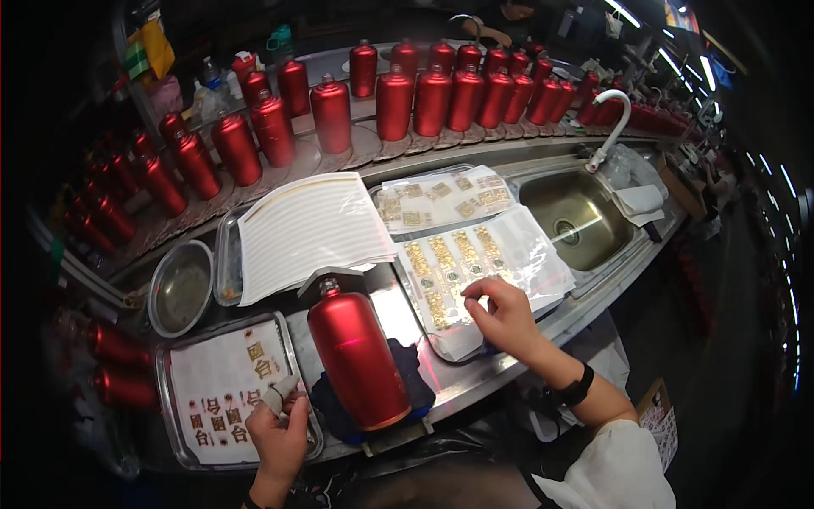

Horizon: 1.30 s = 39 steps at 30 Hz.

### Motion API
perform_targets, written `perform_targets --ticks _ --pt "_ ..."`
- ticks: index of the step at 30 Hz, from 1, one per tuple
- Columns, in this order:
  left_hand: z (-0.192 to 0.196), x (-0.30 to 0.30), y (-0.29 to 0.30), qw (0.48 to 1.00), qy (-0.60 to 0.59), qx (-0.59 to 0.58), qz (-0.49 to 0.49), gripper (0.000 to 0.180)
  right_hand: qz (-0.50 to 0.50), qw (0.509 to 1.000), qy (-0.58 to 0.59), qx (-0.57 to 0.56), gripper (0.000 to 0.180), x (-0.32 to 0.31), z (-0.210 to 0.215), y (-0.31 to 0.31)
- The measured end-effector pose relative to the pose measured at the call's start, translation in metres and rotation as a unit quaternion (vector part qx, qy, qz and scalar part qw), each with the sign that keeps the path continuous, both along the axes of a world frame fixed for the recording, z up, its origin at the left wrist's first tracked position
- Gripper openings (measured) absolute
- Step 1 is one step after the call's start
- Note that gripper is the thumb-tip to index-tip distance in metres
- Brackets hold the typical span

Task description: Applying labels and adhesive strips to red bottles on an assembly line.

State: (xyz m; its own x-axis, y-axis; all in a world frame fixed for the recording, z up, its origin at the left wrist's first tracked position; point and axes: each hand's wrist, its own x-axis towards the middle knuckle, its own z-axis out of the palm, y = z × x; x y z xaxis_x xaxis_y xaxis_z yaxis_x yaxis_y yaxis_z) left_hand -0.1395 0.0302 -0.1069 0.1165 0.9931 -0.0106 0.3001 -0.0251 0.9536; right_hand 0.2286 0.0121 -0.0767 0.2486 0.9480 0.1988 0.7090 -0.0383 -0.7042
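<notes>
Left hand (280, 428): lower left, over the decal tray (159, 382); half curled, thumb near forefinger, a pale wrap on one finger; whether anything is pinched, cannot tell.

Right hand (502, 318): right of centre, above the gold-patterned sheets (527, 254); thumb and forefinger tips close together, nothing visibly held, though a thin film could go unseen.

Red bottle (360, 356): lower centre, between the hands, touched by neither. Rounded shoulders, short narrow neck, glossy metallic coat. Probably glass: stiff, fairly weighty, breakable, slick if damp. Best hold, by judgement: palm around the body, second hand under the base; neck for steadying only.

Decal sheet (191, 365): lower left, in the tray; white, flat, dark-and-gold motifs. Likely light, limp, easily creased; lift by an edge.

Dark blue cloth (339, 416): rumpled, beneath the bottle.

Lined sheets (314, 237): centre left; pale, glossy stack.

Bowl (181, 288): left; round, shiny metal.

Sink (623, 237): right; smooth metal basin, curved white faucet (626, 102) above.

Further red bottles (394, 106): ranked across the upper frame.
</notes>
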Motion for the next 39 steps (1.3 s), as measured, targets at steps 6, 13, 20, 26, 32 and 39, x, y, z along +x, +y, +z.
perform_targets --ticks 6,13,20,26,32,39 --pt "-0.008 0.009 0.000 0.998 -0.059 -0.020 0.009 0.023 -0.085 0.987 -0.127 -0.058 0.019 0.134 -0.039 0.092" --pt "-0.011 -0.012 -0.002 0.991 -0.036 -0.099 0.087 0.028 0.014 0.927 -0.342 -0.154 0.032 0.142 -0.041 0.170" --pt "-0.003 -0.007 0.003 0.997 -0.018 -0.041 0.068 0.027 0.105 0.919 -0.374 -0.067 0.010 0.146 -0.045 0.179" --pt "0.033 0.026 0.019 0.951 0.102 0.102 -0.272 0.127 0.026 0.986 -0.162 0.039 0.010 0.063 0.017 0.116" --pt "0.000 0.048 0.005 0.959 0.079 0.131 -0.237 0.132 0.047 0.986 0.142 -0.068 0.009 -0.051 0.067 0.034" --pt "0.001 0.046 0.006 0.969 -0.019 0.089 -0.230 0.128 0.157 0.945 0.218 -0.187 0.009 -0.110 0.069 0.041"
